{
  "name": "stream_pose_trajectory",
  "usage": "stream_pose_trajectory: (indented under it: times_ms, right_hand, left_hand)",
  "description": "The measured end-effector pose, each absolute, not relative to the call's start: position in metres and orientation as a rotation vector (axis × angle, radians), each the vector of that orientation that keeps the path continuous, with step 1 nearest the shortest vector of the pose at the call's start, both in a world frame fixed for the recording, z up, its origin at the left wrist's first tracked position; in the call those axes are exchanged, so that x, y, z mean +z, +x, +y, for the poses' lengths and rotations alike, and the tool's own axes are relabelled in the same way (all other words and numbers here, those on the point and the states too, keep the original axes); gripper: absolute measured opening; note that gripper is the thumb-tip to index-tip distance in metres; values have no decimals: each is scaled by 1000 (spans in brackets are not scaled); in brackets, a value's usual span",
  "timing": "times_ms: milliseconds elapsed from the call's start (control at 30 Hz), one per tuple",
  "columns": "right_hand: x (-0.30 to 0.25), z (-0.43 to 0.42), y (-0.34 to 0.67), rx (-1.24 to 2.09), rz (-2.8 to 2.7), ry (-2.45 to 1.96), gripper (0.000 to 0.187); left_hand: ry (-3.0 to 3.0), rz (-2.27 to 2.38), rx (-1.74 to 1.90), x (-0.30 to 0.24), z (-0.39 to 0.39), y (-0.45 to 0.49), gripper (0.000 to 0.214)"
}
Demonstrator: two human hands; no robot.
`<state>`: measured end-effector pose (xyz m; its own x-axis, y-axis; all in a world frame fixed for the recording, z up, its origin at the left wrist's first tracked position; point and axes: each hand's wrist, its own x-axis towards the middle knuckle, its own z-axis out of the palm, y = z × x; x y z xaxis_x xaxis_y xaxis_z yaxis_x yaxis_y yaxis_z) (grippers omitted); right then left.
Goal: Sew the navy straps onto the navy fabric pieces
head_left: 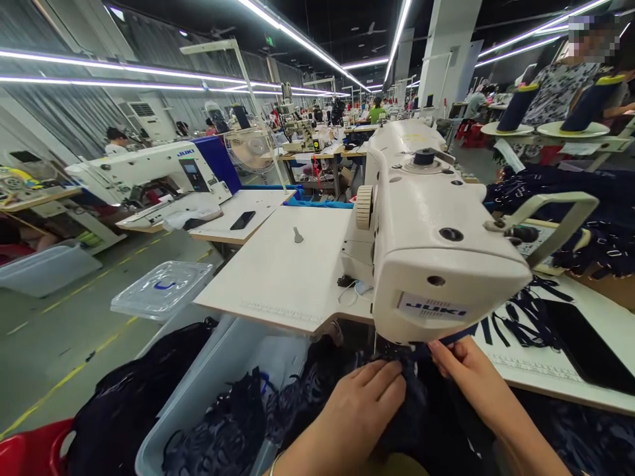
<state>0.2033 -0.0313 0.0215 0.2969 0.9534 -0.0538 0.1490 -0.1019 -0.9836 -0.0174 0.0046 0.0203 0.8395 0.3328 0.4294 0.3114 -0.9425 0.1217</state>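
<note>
Under the near end of the sewing machine [426, 251], at the front edge of the tabletop [282, 271], a piece of dark lace cloth [419, 406] lies bunched beneath the machine's head and spills back toward the person's lap. Both hands rest on it from the near side, so the cloth runs away from the wrists toward the needle area, its length roughly in line with the forearms. The left hand [364, 410] lies palm down on the cloth's left part, fingers loosely spread and pressing, grasping nothing. The right hand [469, 373] comes in from the right, fingers stretched out with their tips touching the cloth just below the machine's face. Whether they pinch an edge or only press it cannot be told. Its fingertips sit slightly nearer the machine than the left hand's. Dark straps [520, 320] lie on the tabletop to the right of the machine, and a grey bin [198, 390] of more dark cloth stands below the tabletop's left corner.
</note>
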Motion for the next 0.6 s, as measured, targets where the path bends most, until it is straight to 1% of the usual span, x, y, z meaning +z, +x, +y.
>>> stream_pose_trajectory:
  times_ms: [100, 233, 333, 500, 600]
  right_hand:
    - [18, -31, 205, 949, -1106, -1550, 42]
    - [11, -32, 209, 926, -1151, -1623, 36]
    - [7, -32, 205, 929, -1165, -1616, 35]
    - [0, -31, 190, 975, -1122, -1589, 40]
    - [-1, -30, 188, 976, -1083, -1600, 37]
  left_hand:
    - [2906, 552, 746, 9, 5, -20, 28]
    - [2905, 549, 827, 1, 5, -19, 27]
    - [3012, 478, 795, 8, 5, -17, 29]
    - [3195, 379, 689, 25, 8, -19, 33]
    - [3212, 283, 661, 28, 11, -22, 33]
